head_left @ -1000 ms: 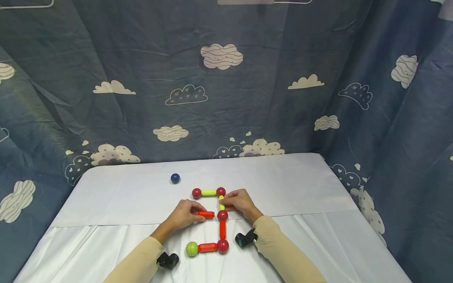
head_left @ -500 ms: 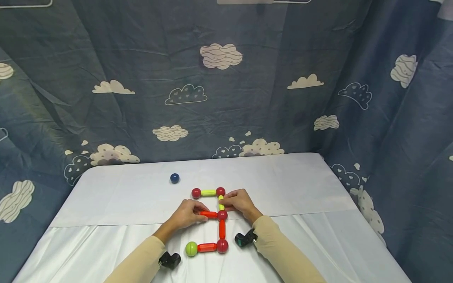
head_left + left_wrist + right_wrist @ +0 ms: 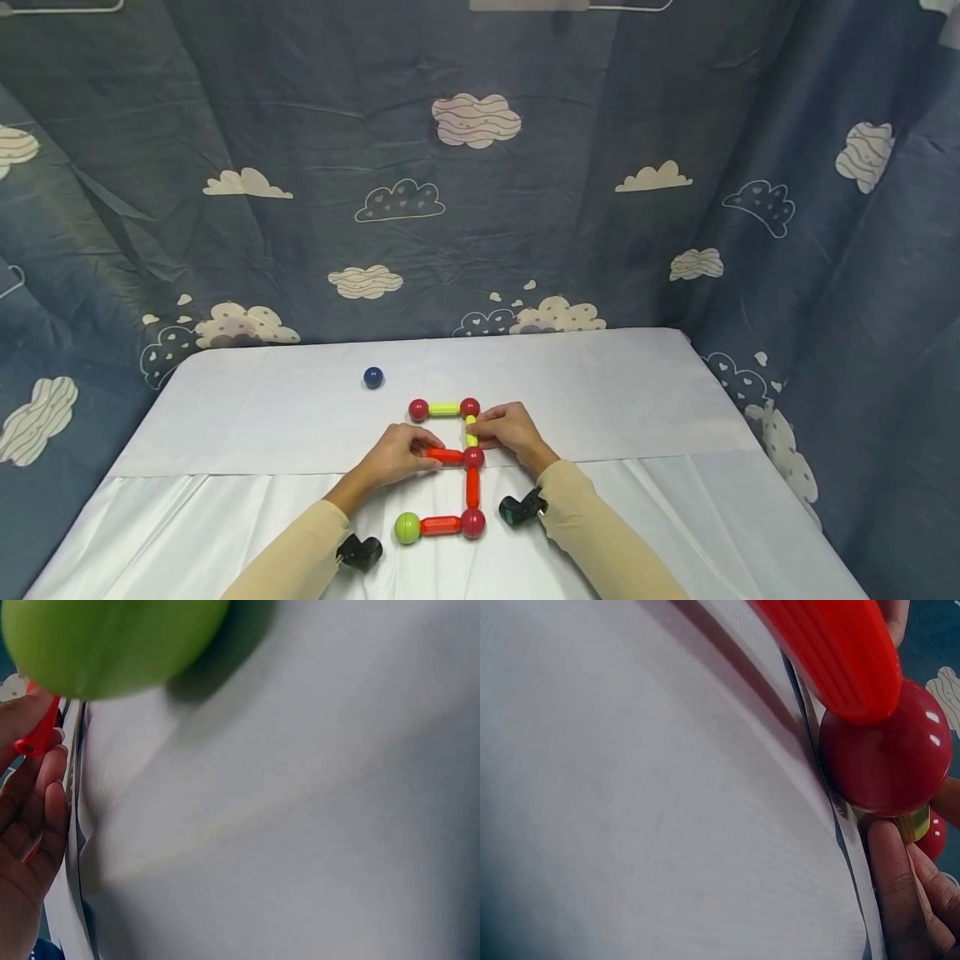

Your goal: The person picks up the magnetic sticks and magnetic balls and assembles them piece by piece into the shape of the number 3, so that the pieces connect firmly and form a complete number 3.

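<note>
My left hand (image 3: 397, 454) pinches a red rod (image 3: 446, 456) between thumb and fingers; its right end meets the middle red ball (image 3: 473, 457). My right hand (image 3: 512, 428) pinches a yellow-green rod (image 3: 471, 433) standing between that ball and the far right red ball (image 3: 469, 407). From there another yellow-green rod (image 3: 444, 410) leads left to a red ball (image 3: 418, 410). Toward me, a red rod (image 3: 472, 487) runs to the near red ball (image 3: 473, 523), then a further red rod (image 3: 440, 525) to a green ball (image 3: 407, 528). The green ball (image 3: 112, 645) looms large in the left wrist view.
A loose blue ball (image 3: 373, 377) lies on the white-covered table (image 3: 615, 392), beyond the rods and to the left. Behind the table hangs a dark curtain (image 3: 525, 217) with cloud prints. A black wrist camera (image 3: 360, 552) sits at each sleeve cuff.
My left hand has brought its red rod slightly right, from apart to meeting the middle red ball. During the last half second both hands stay nearly still; the right keeps its pinch.
</note>
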{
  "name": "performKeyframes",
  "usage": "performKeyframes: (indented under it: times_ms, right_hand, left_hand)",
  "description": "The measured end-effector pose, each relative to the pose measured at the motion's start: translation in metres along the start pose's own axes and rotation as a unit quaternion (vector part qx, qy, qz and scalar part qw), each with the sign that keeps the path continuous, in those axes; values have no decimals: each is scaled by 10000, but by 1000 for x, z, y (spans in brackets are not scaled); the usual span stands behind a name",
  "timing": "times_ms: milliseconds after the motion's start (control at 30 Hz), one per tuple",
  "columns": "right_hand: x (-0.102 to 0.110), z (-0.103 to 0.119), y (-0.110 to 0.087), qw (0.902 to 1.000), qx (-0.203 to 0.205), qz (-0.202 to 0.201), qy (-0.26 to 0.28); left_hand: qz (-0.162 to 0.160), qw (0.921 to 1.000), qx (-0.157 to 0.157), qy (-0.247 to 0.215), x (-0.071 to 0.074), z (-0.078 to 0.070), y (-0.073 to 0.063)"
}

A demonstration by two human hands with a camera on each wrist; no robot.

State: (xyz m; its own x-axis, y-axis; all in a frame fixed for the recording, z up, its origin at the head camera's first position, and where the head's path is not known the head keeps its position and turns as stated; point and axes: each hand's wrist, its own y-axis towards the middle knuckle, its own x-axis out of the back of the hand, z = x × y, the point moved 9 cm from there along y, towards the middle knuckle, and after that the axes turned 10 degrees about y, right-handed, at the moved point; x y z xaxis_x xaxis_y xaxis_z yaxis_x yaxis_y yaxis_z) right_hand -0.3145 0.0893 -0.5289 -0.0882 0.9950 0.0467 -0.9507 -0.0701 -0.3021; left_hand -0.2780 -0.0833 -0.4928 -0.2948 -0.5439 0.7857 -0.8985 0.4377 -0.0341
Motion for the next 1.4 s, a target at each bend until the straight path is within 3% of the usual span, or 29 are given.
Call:
performKeyframes:
  times_ms: [200, 400, 567, 733, 900, 1067, 1200, 1400]
  right_hand:
    - [1, 0, 0, 10000, -17, -24, 36]
    - [1, -4, 2, 9999, -100, 29, 65]
    - [3, -3, 5, 9999, -38, 1, 111]
    - [4, -3, 6, 9999, -69, -55, 82]
    - [2, -3, 6, 9999, -92, 5, 64]
    - [3, -3, 6, 9999, -83, -31, 62]
    - [3, -2, 5, 10000, -78, -4, 18]
    - [-1, -1, 1, 9999, -95, 82, -43]
  left_hand:
    - [-35, 9999, -44, -99, 1, 6, -1]
    - [-213, 9996, -77, -191, 14, 18, -4]
    - [-688, 9965, 263, -394, 40, 41, -3]
    - [-1296, 9865, 765, -645, 68, 72, -5]
    - [-1675, 9743, 1169, -950, 82, 96, -5]
    - [-2048, 9639, 1410, -955, 92, 109, 1]
    - [-2187, 9587, 1561, -931, 99, 114, 8]
    - [-1906, 9574, 1984, -879, 101, 124, 14]
